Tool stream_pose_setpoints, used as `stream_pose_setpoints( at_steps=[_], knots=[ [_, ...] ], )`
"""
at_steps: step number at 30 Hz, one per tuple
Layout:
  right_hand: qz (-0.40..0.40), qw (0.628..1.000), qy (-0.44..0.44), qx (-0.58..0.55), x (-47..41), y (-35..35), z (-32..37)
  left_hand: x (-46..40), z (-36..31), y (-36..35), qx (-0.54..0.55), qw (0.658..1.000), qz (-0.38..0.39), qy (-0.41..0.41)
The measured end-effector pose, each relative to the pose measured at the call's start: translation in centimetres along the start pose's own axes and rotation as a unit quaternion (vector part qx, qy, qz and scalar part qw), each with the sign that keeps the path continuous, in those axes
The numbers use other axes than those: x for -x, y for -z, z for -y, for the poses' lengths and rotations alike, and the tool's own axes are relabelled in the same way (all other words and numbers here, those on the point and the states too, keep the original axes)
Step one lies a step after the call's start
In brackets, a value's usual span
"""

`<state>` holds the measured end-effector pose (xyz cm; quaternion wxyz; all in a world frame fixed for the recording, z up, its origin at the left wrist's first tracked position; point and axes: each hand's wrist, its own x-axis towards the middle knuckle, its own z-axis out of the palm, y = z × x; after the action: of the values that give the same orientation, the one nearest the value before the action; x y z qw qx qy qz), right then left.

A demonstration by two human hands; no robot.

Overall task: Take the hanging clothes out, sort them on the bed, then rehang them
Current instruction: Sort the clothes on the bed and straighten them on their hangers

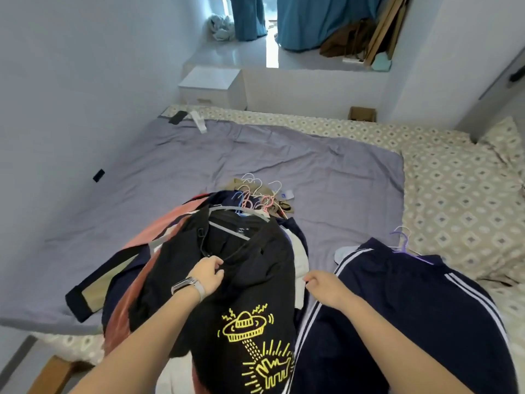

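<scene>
So the whole pile of clothes [199, 251] is sitting on the bed [454, 194], roughly dead centre and running down toward 6 o'clock, on top of a grey-purple sheet [255, 155]. On top of the heap is a black T-shirt [241, 294] with a yellow UFO doodle on it, on a grey hanger [230, 228]. Under it there's a salmon-pink garment [159, 231] and something navy with a tan panel [96, 282] poking out toward 8 o'clock. A bunch of pink, white and blue hanger hooks [255, 194] stick out of the pile at its 12 o'clock end.

Left hand [206, 275], with a watch on the wrist, is on the black tee and its grip is pinching the fabric near the collar, fingers curled in. Right hand [324, 285] sits just past the tee's right edge; fingers are curled up, but I honestly can't tell whether that grip has any cloth in it.

Off at 4 o'clock there are navy track pants [412, 308] with white side stripes, laid apart from the pile, on a purple hanger [403, 243].

Farther back at 11 o'clock: a white nightstand [213, 86], and teal curtains [312, 21] up at 12.
</scene>
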<state>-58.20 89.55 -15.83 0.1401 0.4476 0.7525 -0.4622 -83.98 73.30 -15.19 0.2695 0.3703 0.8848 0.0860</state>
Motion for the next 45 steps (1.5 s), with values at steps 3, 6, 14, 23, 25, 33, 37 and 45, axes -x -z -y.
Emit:
stream_pose_setpoints(
  at_steps=[3, 6, 14, 23, 25, 33, 37, 45],
  knots=[
    [-0.028, 0.999, -0.023, 0.003, -2.0, -2.4, 2.7, -4.1, 4.1, 1.2, -0.004, 1.000, 0.015, -0.015],
    [-0.016, 0.999, -0.050, -0.001, -4.3, -4.6, 5.1, -8.3, 7.7, 2.2, 0.002, 1.000, 0.021, -0.016],
    [-0.064, 0.995, -0.074, -0.026, -10.7, -7.8, 9.8, -17.6, 11.9, 0.8, 0.003, 0.999, 0.019, -0.036],
    [-0.067, 0.990, -0.103, -0.070, -13.7, -10.5, 8.1, -28.6, 13.7, 0.5, -0.066, 0.997, -0.024, 0.019],
    [-0.071, 0.988, -0.109, -0.082, -13.7, -10.8, 7.5, -30.9, 14.3, 0.4, -0.092, 0.995, 0.006, 0.023],
    [-0.072, 0.984, -0.127, -0.098, -13.9, -11.5, 5.4, -36.2, 14.3, -1.4, -0.149, 0.986, 0.061, -0.039],
    [-0.080, 0.981, -0.135, -0.114, -14.4, -11.6, 5.1, -36.8, 13.2, -1.3, -0.094, 0.993, 0.045, -0.045],
    [-0.080, 0.976, -0.144, -0.144, -13.0, -12.7, 6.0, -30.1, 12.1, -1.4, -0.082, 0.984, 0.008, -0.161]
  ],
)
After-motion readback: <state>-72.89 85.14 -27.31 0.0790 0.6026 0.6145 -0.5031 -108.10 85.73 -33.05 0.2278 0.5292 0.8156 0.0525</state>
